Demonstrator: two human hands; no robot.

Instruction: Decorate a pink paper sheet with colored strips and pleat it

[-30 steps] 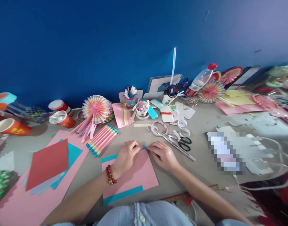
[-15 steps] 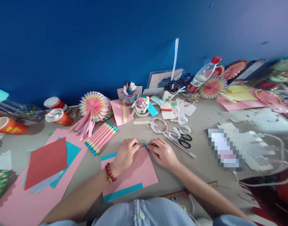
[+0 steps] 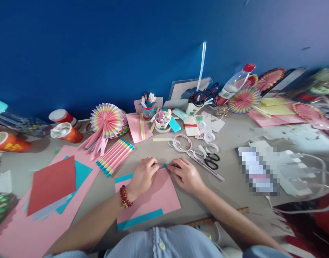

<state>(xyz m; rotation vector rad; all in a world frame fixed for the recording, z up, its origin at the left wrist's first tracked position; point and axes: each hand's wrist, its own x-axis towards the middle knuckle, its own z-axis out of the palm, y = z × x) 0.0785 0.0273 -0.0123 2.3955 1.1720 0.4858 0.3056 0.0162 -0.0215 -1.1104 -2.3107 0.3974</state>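
Observation:
A pink sheet [image 3: 159, 193] with blue strips along its near and far edges lies on the table in front of me. At its far edge, my left hand [image 3: 145, 175] has its fingers closed on the blue-strip edge, wrist over the sheet. Facing it, my right hand [image 3: 186, 175] pinches the same edge near the far right corner. A short bit of blue shows between the two sets of fingertips. Left of the sheet lies a pleated pink, yellow and blue paper [image 3: 115, 157]. Black-handled scissors [image 3: 212, 161] and a pen-like tool [image 3: 207, 167] lie beyond my right hand.
Red and blue sheets [image 3: 52, 184] rest on large pink paper [image 3: 16, 233] at left. Paper fans [image 3: 106, 120], cups [image 3: 66, 132], a tape roll [image 3: 182, 143] and a bottle [image 3: 235, 84] stand or lie farther back. A phone [image 3: 258, 172] with cables is at right.

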